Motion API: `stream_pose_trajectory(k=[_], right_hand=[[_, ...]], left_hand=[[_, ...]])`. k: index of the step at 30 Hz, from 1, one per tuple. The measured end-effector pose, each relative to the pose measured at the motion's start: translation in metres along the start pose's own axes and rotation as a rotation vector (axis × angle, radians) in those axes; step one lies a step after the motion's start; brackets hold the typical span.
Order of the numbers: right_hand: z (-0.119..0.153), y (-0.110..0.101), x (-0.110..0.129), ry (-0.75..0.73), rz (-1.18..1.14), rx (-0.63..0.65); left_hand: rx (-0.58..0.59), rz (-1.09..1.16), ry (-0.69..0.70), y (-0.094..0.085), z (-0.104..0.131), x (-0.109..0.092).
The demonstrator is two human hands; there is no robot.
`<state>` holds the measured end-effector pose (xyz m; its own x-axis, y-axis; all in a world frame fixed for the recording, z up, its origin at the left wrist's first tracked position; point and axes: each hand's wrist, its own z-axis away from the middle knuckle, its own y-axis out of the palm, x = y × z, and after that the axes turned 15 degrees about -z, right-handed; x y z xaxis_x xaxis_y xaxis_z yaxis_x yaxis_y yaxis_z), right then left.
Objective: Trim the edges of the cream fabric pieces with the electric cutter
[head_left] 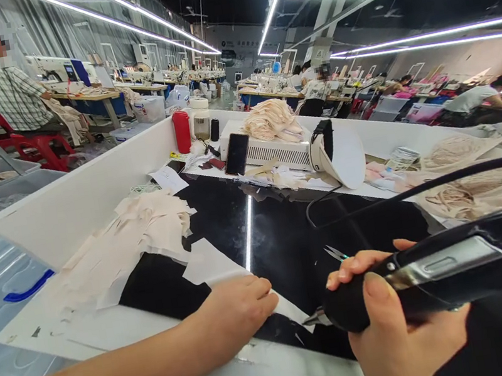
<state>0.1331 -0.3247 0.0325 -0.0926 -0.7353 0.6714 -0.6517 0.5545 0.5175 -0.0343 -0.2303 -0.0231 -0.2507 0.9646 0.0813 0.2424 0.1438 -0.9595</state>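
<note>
Pale cloth piece: this flat strip lies across the middle of the black panel, its wide end toward the cloth pile and its narrow end running under the fingers toward the metal tip; it looks light, thin and limp, likely to slide on gloss or pucker if pushed; best pressed flat near the edge being worked, fingers clear of the tip.
Left hand: the hand is closed, fingertips bunched down on the cloth's near edge; whether it pinches or only presses, I cannot tell.
Black hand tool: the thick, corded body fills the right hand, thumb and fingers wrapped round its front; it looks rigid and fairly heavy, best held round the barrel; its tip is at the cloth's narrow end.
Pointed metal tips: a slim pair shows just beyond the right fingers; held or lying there, I cannot tell.
Black panel: smooth, shiny, mirroring a ceiling light; probably slippery.
Around it: cloth pile to the left; phone, vented box and red bottle at the back.
Room: sewing workshop; a person in a checked shirt sits beyond the white side wall.
</note>
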Motion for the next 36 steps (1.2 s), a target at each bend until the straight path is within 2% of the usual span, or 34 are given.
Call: stream_pose_trajectory(k=[6, 14, 20, 25, 32, 36], right_hand=[[0.004, 0.002, 0.0, 0.005, -0.052, 0.021], [0.008, 0.0, 0.002, 0.055, -0.073, 0.027], [0.0, 0.009, 0.004, 0.067, -0.107, 0.013], [-0.012, 0.02, -0.005, 0.046, -0.134, -0.015], [-0.007, 0.016, -0.014, 0.086, -0.107, 0.025], [-0.005, 0.015, -0.014, 0.072, -0.107, 0.035]], left_hand=[[0.053, -0.142, 0.071, -0.007, 0.001, -0.004], [0.067, -0.178, 0.057, -0.015, 0.006, -0.011], [0.097, -0.162, 0.073, -0.013, 0.008, -0.01], [0.059, -0.151, 0.065, -0.013, 0.009, -0.01], [0.074, -0.123, 0.087, -0.014, 0.007, -0.006], [0.04, -0.027, 0.081, -0.013, 0.011, 0.001]])
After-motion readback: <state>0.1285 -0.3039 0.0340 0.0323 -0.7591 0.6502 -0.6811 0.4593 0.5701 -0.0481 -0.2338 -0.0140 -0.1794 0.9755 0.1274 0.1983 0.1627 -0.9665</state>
